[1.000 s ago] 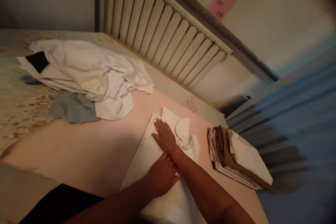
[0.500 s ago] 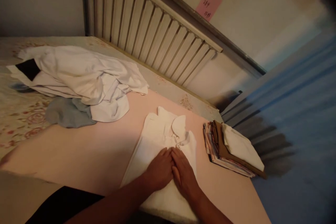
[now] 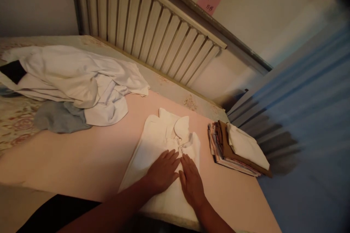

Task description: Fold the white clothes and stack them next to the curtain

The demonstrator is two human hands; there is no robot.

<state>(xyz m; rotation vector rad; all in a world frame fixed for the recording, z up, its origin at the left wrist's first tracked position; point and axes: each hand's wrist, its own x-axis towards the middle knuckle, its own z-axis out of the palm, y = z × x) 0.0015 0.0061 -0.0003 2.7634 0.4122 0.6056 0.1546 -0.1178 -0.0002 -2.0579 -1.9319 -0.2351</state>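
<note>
The white shirt (image 3: 161,142) lies folded into a long narrow shape on the pink sheet of the bed (image 3: 82,160), its collar (image 3: 182,128) pointing away from the person. The left hand (image 3: 163,169) and the right hand (image 3: 191,182) rest side by side on the shirt's lower half, with the thumbs nearly meeting along the button line. The work here looks like smoothing the fold. It would probably go best with flat palms and even, light pressure, sliding from the middle out to each long edge so creases run off the cloth instead of bunching. The layers tucked underneath should not be dragged out of line, and the two side edges should stay parallel. Neither grip is closed on anything: the fingers of both hands are stretched out and slightly spread, palms down on the cloth, pressing and not pinching. A stack of folded clothes (image 3: 237,149) sits just beside the shirt on the right. A loose pile of white clothes (image 3: 76,76) lies well apart at the far left, with a grey garment (image 3: 58,120) touching its near edge
</note>
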